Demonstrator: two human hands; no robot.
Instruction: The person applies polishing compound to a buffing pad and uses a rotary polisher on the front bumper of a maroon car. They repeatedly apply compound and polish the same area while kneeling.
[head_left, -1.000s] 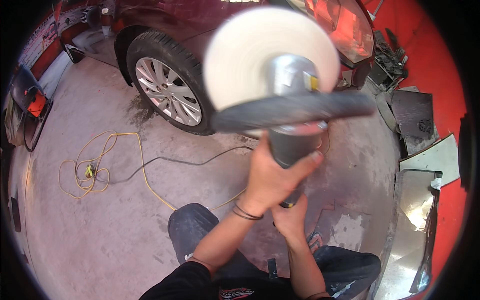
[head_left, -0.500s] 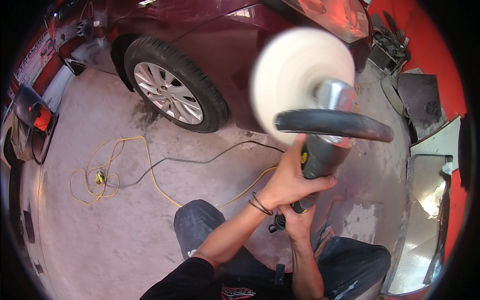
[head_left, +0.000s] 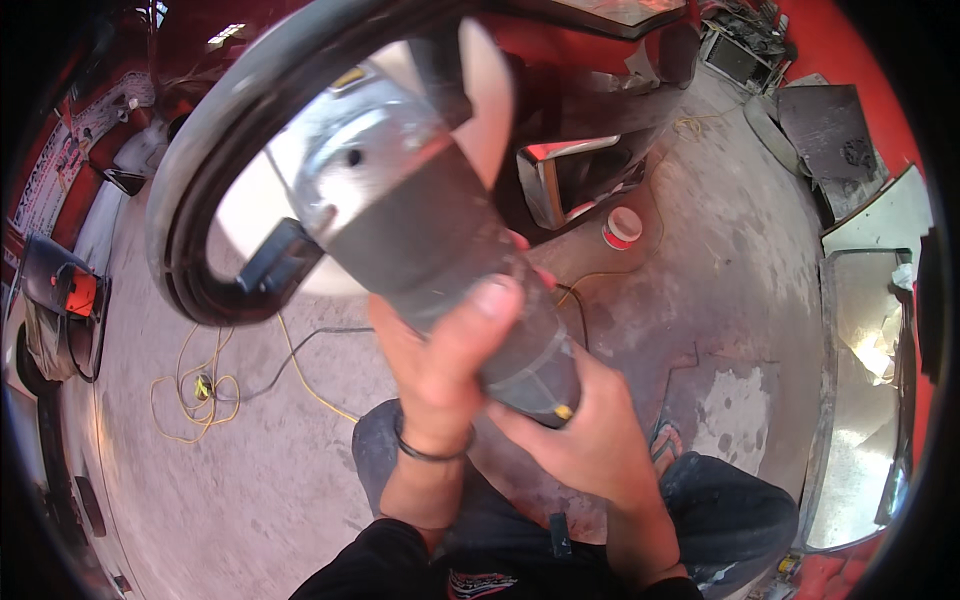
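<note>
A large polisher (head_left: 420,225) with a grey-black body and silver metal head is held up close in front of me. Its black loop handle (head_left: 180,210) arcs across the upper left. Behind that handle shows the round white pad (head_left: 487,110), partly covered by the tool. My left hand (head_left: 435,360) is wrapped around the middle of the body, thumb on top. At the rear end, my right hand (head_left: 590,430) grips the body. Beyond the pad is the dark red car (head_left: 590,85), mostly hidden; its wheel is out of sight behind the polisher.
A yellow cord (head_left: 310,375) and a dark cord (head_left: 300,345) lie on the concrete floor (head_left: 250,500). A red-and-white round tub (head_left: 622,228) stands near the car. Dark panels (head_left: 825,130) and a silvery sheet (head_left: 855,400) lean along the right wall.
The polisher has come closer and swung up to the left, its handle now at upper left. My right hand has shifted to the rear end. The tub has come into view.
</note>
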